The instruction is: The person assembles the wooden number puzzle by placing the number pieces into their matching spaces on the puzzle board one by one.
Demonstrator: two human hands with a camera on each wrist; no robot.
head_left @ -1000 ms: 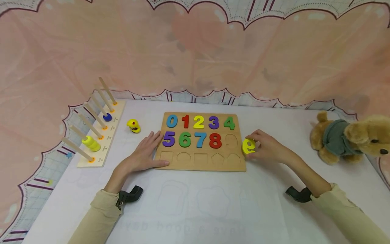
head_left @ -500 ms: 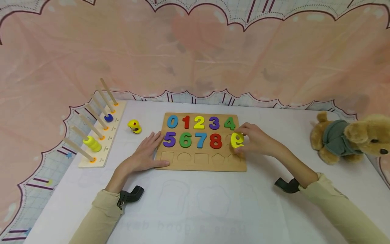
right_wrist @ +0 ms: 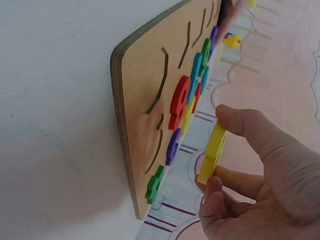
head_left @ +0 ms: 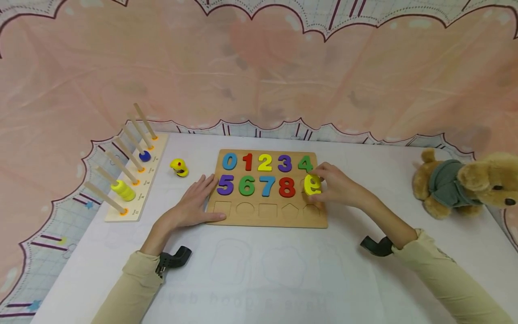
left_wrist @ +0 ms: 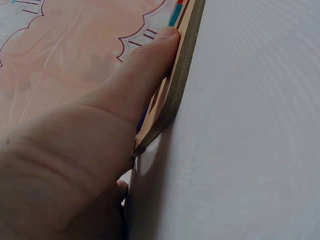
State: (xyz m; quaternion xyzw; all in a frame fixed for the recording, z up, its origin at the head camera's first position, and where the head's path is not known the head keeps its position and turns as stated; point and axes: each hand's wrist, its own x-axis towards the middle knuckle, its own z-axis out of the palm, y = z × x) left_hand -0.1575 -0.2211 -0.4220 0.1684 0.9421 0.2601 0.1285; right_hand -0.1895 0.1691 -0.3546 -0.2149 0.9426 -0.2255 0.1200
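A wooden number board lies flat on the white-covered table. Coloured digits from 0 to 8, such as the red 8, sit in its upper two rows. My right hand pinches a yellow number 9 between thumb and fingers. In the right wrist view the piece is held apart from the board's face, over the 9-shaped recess right of the 8. My left hand rests at the board's left edge, its thumb lying on the lower left corner. Part of the recess is hidden.
A peg stand with yellow rings and a blue bead stands at the left. Beside it is a small yellow duck toy. A plush dog in a green top sits at the right. Shape outlines fill the board's bottom row.
My right hand has carried the yellow 9 leftward from beside the board's right edge to above the recess. The left hand has stayed in place.
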